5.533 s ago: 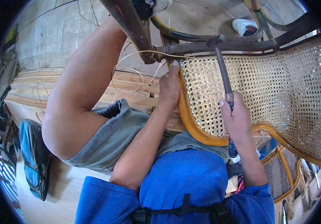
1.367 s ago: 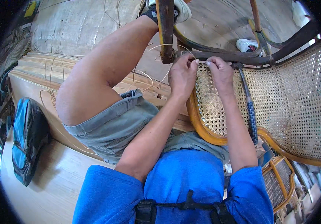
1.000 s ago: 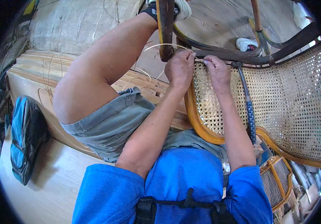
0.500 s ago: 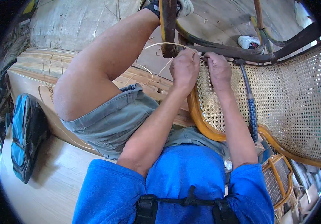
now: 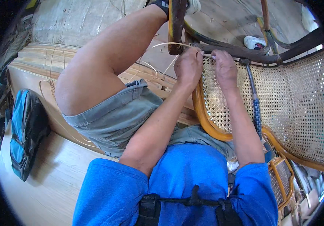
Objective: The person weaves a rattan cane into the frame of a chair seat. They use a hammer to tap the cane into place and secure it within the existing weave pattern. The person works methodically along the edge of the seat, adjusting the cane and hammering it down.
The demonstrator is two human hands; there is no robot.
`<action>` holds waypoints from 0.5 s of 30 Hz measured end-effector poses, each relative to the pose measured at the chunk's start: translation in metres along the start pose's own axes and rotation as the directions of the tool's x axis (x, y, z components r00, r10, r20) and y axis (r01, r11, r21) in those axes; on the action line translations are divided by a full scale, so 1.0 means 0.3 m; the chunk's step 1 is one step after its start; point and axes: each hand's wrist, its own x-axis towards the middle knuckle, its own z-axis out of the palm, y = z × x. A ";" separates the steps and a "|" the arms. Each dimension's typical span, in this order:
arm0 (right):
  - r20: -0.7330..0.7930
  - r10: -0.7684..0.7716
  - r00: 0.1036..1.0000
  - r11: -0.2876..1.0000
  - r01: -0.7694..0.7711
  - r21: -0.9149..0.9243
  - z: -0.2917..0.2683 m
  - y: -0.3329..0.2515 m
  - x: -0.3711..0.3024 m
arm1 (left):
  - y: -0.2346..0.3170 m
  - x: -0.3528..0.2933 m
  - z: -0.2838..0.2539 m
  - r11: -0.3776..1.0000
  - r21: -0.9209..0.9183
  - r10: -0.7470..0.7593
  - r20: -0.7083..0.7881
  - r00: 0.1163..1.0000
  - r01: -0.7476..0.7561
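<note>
My left hand (image 5: 189,66) is closed in a pinch on a thin cane strip (image 5: 165,44) at the corner of a chair frame, with the strip's pale tail curving out to the left. Just across from it, my right hand (image 5: 226,71) is also closed, its fingertips pinching at the strip where it runs between both hands along the dark rail. Beneath my hands spreads woven cane webbing (image 5: 241,103), bordered by a curved brown wooden frame (image 5: 201,109). A hammer (image 5: 253,86) with a blue-and-black checked handle lies on the webbing, right of my right forearm.
Dark curved chair legs (image 5: 245,54) rise beyond the webbing. My bent left leg crosses a stack of wooden boards (image 5: 33,62). A blue-and-black backpack (image 5: 22,135) lies on the pale board at left. Another small cane-panelled frame (image 5: 281,180) stands at lower right, near scraps.
My hands have drawn slightly apart, the right one shifting a little to the right. The strip's tail on the left now shows shorter. The view has shifted slightly.
</note>
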 end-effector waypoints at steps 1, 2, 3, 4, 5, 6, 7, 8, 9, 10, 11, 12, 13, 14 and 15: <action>0.011 -0.003 1.000 1.000 0.003 -0.009 0.000 0.002 0.003 | -0.003 -0.001 0.003 1.000 0.014 0.001 -0.011 1.000 -0.001; 0.022 -0.007 1.000 1.000 0.008 -0.027 -0.005 0.001 0.007 | -0.005 -0.002 0.007 1.000 0.029 0.002 -0.022 1.000 -0.001; 0.035 -0.008 0.999 0.999 0.010 -0.041 -0.009 -0.006 0.006 | -0.006 -0.004 0.007 0.999 0.033 0.014 -0.028 1.000 -0.013; 0.048 -0.009 0.999 0.998 0.012 -0.055 -0.011 -0.012 0.004 | -0.006 -0.004 0.008 0.999 0.037 0.025 -0.034 0.999 -0.024; 0.051 -0.016 0.999 0.998 0.019 -0.058 -0.009 -0.013 0.004 | -0.007 -0.003 0.007 0.999 0.041 0.037 -0.041 0.998 -0.035; 0.052 -0.022 0.998 0.998 0.026 -0.064 -0.010 -0.007 0.008 | -0.007 -0.004 0.008 0.999 0.027 0.027 -0.033 0.999 -0.026; 0.053 -0.029 0.998 0.997 0.033 -0.071 -0.009 -0.004 0.009 | -0.008 -0.005 0.009 1.000 0.012 0.017 -0.025 1.000 -0.017; 0.049 -0.023 0.999 0.997 0.027 -0.070 -0.008 -0.004 0.004 | -0.010 -0.006 0.010 1.000 -0.003 0.008 -0.017 1.000 -0.008; 0.044 -0.021 0.999 0.998 0.024 -0.066 -0.006 -0.008 0.003 | -0.012 -0.004 0.011 1.000 0.000 0.024 -0.027 0.999 -0.024; 0.039 -0.018 0.999 0.998 0.021 -0.063 -0.005 -0.011 0.002 | -0.013 -0.002 0.014 0.999 0.003 0.041 -0.037 0.998 -0.041; 0.036 -0.040 0.999 0.998 0.042 -0.056 -0.002 -0.010 0.002 | -0.015 -0.004 0.014 0.998 0.006 0.057 -0.047 0.997 -0.057; 0.031 -0.064 0.997 0.997 0.065 -0.051 -0.001 -0.002 0.006 | -0.016 -0.005 0.014 0.999 0.015 0.047 -0.041 0.998 -0.047; 0.026 -0.088 0.996 0.995 0.089 -0.046 -0.001 0.003 0.007 | -0.017 -0.006 0.014 0.999 0.023 0.038 -0.036 0.999 -0.037; 0.028 -0.088 0.996 0.994 0.089 -0.056 -0.003 0.003 0.004 | -0.018 -0.007 0.014 0.999 0.032 0.028 -0.031 0.999 -0.027; 0.030 -0.087 0.996 0.994 0.089 -0.061 -0.001 -0.001 -0.002 | -0.017 -0.007 0.014 0.999 0.031 0.032 -0.029 0.999 -0.032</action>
